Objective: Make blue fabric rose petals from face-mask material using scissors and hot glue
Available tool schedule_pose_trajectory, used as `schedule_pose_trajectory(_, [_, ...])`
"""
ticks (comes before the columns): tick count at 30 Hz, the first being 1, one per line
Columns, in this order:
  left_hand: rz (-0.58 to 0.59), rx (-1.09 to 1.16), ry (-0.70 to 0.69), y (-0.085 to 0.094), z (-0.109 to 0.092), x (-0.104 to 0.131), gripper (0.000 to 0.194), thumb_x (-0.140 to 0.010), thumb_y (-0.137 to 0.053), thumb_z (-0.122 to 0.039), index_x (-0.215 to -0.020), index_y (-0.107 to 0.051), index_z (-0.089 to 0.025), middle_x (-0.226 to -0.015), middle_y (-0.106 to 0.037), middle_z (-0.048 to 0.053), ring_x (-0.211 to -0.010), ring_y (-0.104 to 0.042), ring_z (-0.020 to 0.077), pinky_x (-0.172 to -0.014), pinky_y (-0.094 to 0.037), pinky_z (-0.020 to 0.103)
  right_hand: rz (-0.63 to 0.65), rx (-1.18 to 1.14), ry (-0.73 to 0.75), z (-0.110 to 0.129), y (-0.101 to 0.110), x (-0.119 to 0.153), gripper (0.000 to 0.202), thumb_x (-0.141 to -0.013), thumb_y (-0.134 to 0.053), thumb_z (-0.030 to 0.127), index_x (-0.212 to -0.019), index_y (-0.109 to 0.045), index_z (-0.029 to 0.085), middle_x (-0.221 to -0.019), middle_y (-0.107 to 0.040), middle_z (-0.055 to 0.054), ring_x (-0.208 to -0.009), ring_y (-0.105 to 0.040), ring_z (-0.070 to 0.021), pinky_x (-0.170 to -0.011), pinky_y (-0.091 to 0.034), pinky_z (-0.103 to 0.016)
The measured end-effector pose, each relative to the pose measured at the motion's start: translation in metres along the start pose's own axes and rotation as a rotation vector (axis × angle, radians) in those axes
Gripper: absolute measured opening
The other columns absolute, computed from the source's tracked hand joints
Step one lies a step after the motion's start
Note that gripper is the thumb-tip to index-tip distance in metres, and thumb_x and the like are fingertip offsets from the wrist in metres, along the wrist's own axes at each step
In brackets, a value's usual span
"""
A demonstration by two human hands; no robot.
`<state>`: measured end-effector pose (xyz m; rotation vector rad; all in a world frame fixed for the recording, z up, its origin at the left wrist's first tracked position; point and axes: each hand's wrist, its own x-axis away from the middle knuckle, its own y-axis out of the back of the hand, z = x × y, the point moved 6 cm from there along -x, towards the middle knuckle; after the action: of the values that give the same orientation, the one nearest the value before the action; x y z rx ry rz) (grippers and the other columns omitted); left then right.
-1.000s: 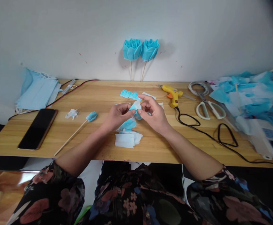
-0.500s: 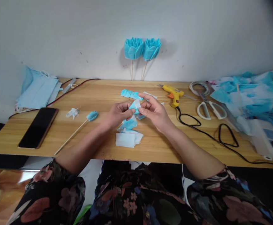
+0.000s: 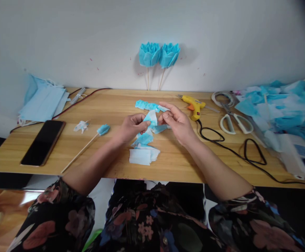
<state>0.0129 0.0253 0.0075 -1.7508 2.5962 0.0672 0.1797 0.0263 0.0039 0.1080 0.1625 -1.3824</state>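
Between thumb and fingers, my left hand pinches a small blue and white fabric piece. Just right of that piece is my right hand, its thumb near the bent fingers and the index finger stretched out; whether anything is between them is too small to tell. Behind the hands lies a pleated blue strip. More blue pieces lie under and in front of the hands, with pale cut pieces nearest the table's front edge.
Two blue fabric flowers on sticks lean on the wall. On the wooden table are a phone, a stick with a blue bud, masks, a yellow glue gun, scissors and a blue fabric pile.
My right hand has moved a little to the right, away from the fabric piece. My left hand keeps its pinch on the piece, nearly in place.
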Motion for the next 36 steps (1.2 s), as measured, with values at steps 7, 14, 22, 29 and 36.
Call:
schedule_pose_trajectory(7, [-0.023, 0.022, -0.01, 0.0, -0.002, 0.001, 0.031, -0.081, -0.069, -0.033, -0.061, -0.051, -0.017, -0.055, -0.052, -0.003, -0.052, -0.043, 0.0069, -0.054, -0.035, 0.023, 0.019, 0.026, -0.064, 0.002, -0.003, 0.003, 0.024, -0.091, -0.063, 0.044, -0.101, -0.074, 0.025, -0.089, -0.069, -0.002, -0.083, -0.064, -0.015, -0.078, -0.056, -0.032])
schedule_pose_trajectory(14, [-0.01, 0.012, -0.012, 0.0, -0.002, 0.001, 0.03, -0.081, -0.068, -0.033, -0.063, -0.052, -0.017, -0.056, -0.051, -0.003, -0.053, -0.043, 0.0067, -0.054, -0.035, 0.022, 0.118, 0.108, -0.107, 0.002, -0.011, 0.005, 0.023, -0.086, -0.069, 0.044, -0.083, -0.067, 0.021, -0.08, -0.061, 0.0, -0.077, -0.058, -0.0139, -0.075, -0.05, -0.03])
schedule_pose_trajectory(22, [0.014, -0.062, 0.001, -0.002, -0.001, 0.001, 0.03, -0.081, -0.069, -0.037, -0.065, -0.052, -0.017, -0.057, -0.05, -0.003, -0.053, -0.044, 0.007, -0.053, -0.033, 0.022, 0.123, 0.218, -0.08, 0.0, -0.011, 0.005, 0.016, -0.083, -0.065, 0.033, -0.075, -0.062, 0.019, -0.072, -0.058, 0.002, -0.069, -0.052, -0.0128, -0.069, -0.044, -0.03])
schedule_pose_trajectory(29, [0.013, -0.064, 0.006, -0.001, -0.001, 0.001, 0.032, -0.082, -0.068, -0.036, -0.062, -0.051, -0.017, -0.056, -0.05, -0.003, -0.054, -0.043, 0.007, -0.055, -0.034, 0.022, 0.054, 0.002, -0.102, 0.001, -0.002, 0.001, 0.029, -0.091, -0.057, 0.047, -0.096, -0.072, 0.022, -0.088, -0.067, -0.002, -0.082, -0.062, -0.0159, -0.072, -0.053, -0.031])
schedule_pose_trajectory(36, [0.102, -0.155, 0.052, -0.01, -0.001, 0.004, 0.031, -0.083, -0.064, -0.034, -0.063, -0.048, -0.018, -0.058, -0.043, -0.004, -0.055, -0.038, 0.0073, -0.054, -0.03, 0.023, 0.08, 0.154, 0.088, 0.015, -0.009, 0.006, 0.039, -0.086, -0.07, 0.039, -0.124, -0.066, 0.027, -0.109, -0.071, -0.003, -0.102, -0.066, -0.0181, -0.087, -0.055, -0.035])
